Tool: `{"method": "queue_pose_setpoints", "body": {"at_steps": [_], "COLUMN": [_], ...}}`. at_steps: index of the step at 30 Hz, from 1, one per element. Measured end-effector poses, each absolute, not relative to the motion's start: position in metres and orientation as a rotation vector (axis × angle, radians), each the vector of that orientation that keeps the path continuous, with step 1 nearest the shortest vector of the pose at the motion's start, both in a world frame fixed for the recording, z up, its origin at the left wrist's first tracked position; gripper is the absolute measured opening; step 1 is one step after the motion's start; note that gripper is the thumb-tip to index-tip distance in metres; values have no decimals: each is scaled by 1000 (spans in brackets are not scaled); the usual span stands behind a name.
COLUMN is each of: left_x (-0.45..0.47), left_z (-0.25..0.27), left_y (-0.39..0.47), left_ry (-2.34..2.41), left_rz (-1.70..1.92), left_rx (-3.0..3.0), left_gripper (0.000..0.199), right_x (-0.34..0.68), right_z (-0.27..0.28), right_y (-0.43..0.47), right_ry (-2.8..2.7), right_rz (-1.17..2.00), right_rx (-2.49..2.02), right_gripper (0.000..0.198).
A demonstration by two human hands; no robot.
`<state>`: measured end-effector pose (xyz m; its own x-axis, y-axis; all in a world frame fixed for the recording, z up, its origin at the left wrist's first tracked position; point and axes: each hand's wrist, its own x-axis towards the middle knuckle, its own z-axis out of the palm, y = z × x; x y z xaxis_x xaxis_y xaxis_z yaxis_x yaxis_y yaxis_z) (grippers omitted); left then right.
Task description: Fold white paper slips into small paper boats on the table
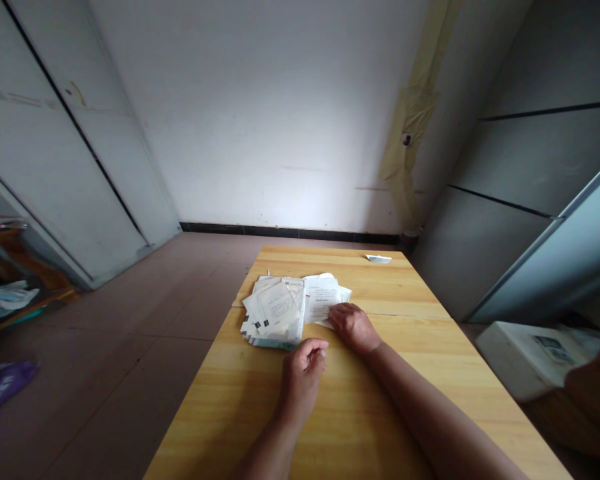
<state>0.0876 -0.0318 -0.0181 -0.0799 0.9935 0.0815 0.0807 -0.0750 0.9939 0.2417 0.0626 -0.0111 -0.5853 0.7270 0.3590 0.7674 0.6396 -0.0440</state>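
Two bare forearms reach in from the near edge over a wooden table (370,427). Left hand (303,368) hangs loosely curled below the papers, nothing visible in it; right hand (356,328) rests its fingertips on the lower right corner of the right-hand printed pages (321,294), and whether they pinch a sheet cannot be told. Those pages lie left of the table's middle, beside the thicker, fanned left-hand pile (275,310); any binding between them is unclear.

To handle the pages well, I would steady the left pile with the free hand, separate one corner with a light fingertip, and turn it slowly, since loose edges could slide or crease.

Count: two paper groups, their overlapping sheets uncountable; one folded white paper (379,259) near the far edge; beyond, one white wall (280,120), one white box (515,360) at right, one purple bag (5,385) at left.
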Motion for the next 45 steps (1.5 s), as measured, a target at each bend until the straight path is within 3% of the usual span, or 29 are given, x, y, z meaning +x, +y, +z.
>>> {"method": "queue_pose_setpoints", "body": {"at_steps": [14,20,25,29,33,36,39,45], "left_x": [85,88,92,97,96,93,93,94], "left_z": [-27,-18,2,19,31,25,8,-14], "left_y": [-28,-34,-42,-36,-23,-18,-17,-15], "left_ry": [1327,1313,1383,1451,1666,1852,1909,1956], "left_rz": [1282,1331,1218,1100,1003,922,776,662], "left_rx": [1324,1632,2005,2183,2322,2373,2379,2350], "left_gripper": [24,19,21,25,27,29,32,37], "right_x": [229,249,276,283,276,270,261,226], "right_z": [-17,-8,-4,-12,-12,5,22,19], "right_y": [63,54,52,50,48,56,75,106], "right_ry": [-2373,-2375,-2236,-2292,-2356,-2263,-2060,-1945], "right_rz": [-136,-202,-335,-167,197,378,326,376], "right_rx": [-1244,-1015,-1037,-999,-959,-1207,-1714,-2013], "right_gripper": [20,10,20,22,27,39,38,62]}}
